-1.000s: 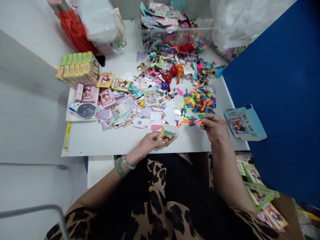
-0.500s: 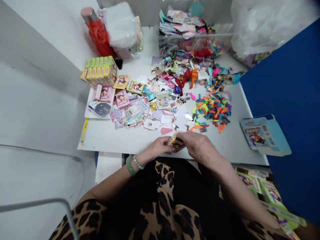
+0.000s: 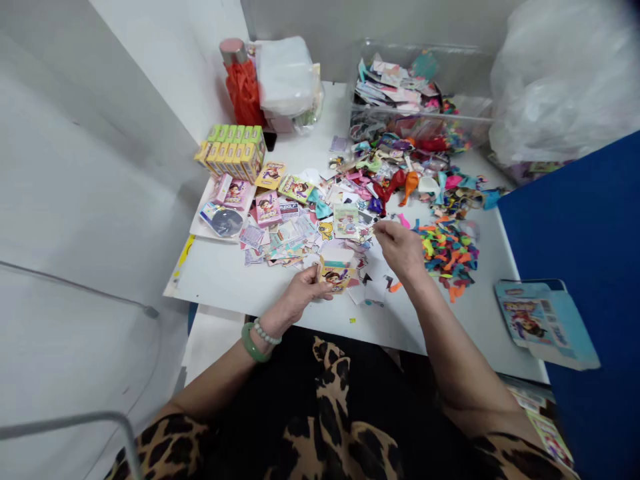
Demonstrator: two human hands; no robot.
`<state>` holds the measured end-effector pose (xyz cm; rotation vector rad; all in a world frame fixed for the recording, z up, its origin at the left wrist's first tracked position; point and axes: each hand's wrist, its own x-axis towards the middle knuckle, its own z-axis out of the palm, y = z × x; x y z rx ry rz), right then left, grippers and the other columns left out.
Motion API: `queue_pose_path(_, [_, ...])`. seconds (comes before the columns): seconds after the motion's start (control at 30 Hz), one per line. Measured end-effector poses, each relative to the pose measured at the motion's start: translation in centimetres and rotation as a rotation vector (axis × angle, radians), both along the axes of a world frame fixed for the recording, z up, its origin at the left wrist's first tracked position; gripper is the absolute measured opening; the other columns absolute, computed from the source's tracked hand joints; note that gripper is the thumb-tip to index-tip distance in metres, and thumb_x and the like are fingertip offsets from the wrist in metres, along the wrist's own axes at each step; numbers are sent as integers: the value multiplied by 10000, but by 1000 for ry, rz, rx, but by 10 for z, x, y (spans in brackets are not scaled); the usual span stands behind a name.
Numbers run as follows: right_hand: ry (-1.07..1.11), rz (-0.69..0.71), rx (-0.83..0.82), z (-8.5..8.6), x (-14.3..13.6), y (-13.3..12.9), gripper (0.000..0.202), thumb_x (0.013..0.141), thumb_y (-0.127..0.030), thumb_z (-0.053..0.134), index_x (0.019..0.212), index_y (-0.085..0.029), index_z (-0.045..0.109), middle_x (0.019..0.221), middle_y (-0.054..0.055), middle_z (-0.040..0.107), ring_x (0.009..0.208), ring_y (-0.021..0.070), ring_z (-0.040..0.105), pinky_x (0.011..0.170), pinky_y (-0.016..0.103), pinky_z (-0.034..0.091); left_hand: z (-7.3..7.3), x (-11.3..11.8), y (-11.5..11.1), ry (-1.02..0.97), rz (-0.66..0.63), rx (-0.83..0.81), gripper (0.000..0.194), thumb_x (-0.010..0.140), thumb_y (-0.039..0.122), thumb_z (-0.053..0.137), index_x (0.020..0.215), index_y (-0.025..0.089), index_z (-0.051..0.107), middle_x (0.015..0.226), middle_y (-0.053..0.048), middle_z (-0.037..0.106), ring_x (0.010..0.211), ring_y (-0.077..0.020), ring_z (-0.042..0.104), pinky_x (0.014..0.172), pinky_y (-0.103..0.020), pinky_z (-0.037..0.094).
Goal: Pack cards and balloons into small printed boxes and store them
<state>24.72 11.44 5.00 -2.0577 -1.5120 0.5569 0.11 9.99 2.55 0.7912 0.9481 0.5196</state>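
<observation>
My left hand (image 3: 300,291) grips a small yellow cardboard box (image 3: 336,279) by its left side, low over the near part of the table. The box has a cartoon figure on its front, and its top flap stands open. To the right, my right hand (image 3: 400,248) is raised with fingers pinched together; whatever they may hold is too small to make out. Just beyond it lies the pile of mixed small trinkets and balloons (image 3: 411,187). Paper cards and stickers (image 3: 287,240) are spread behind the yellow box.
Stacked small boxes (image 3: 233,155) and a white tray (image 3: 200,230) stand at the left. A clear bin (image 3: 425,117) of trinkets is at the back. Small colourful balloons (image 3: 450,250) lie at the right, beside an opened blue box (image 3: 545,320) near the blue partition (image 3: 590,233).
My right hand has left the yellow box and moved forward to the trinkets. The box in my left hand now shows its open top. The camera view has shifted.
</observation>
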Motion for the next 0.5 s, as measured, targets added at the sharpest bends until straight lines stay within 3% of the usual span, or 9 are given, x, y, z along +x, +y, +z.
queue_pose_path(0.1, [-178,-10,-197,-17,-15,44,516,907,-367,578,1398,-217,625,1302,152,711,1178,345,638,949,437,506,-3,-8,3,20,43,7,589,600,415,943,1087,149,746,1081,-99,788,921,-216,720,772,-311,571])
queue_pose_path(0.2, [-310,12,-202,-31,-38,66,743,885,-398,634,1565,-162,449,1435,210,611,1279,378,565,1028,469,463,-4,-13,1,32,65,-1,574,586,426,946,1044,143,747,1039,-93,786,897,-209,710,773,-313,565])
queue_pose_path(0.3, [-312,29,-183,-39,-47,69,703,888,-360,610,1544,-147,472,1380,204,629,1258,362,562,1033,458,453,-4,-17,1,27,74,-11,552,588,435,943,1018,151,744,1037,-86,783,899,-207,706,771,-311,558])
queue_pose_path(0.4, [-276,69,-81,-43,-36,66,583,929,-329,519,1492,-177,537,1335,168,657,1227,325,567,1023,428,452,-4,-19,3,17,72,-6,541,599,443,936,1017,158,744,1037,-80,778,909,-205,700,775,-307,552])
queue_pose_path(0.5, [-310,-128,-42,-45,-7,71,481,935,-319,477,1373,-182,620,1263,170,675,1154,322,573,969,433,461,-5,-19,6,10,62,1,526,611,439,930,1013,159,741,1028,-75,772,886,-195,688,779,-312,549])
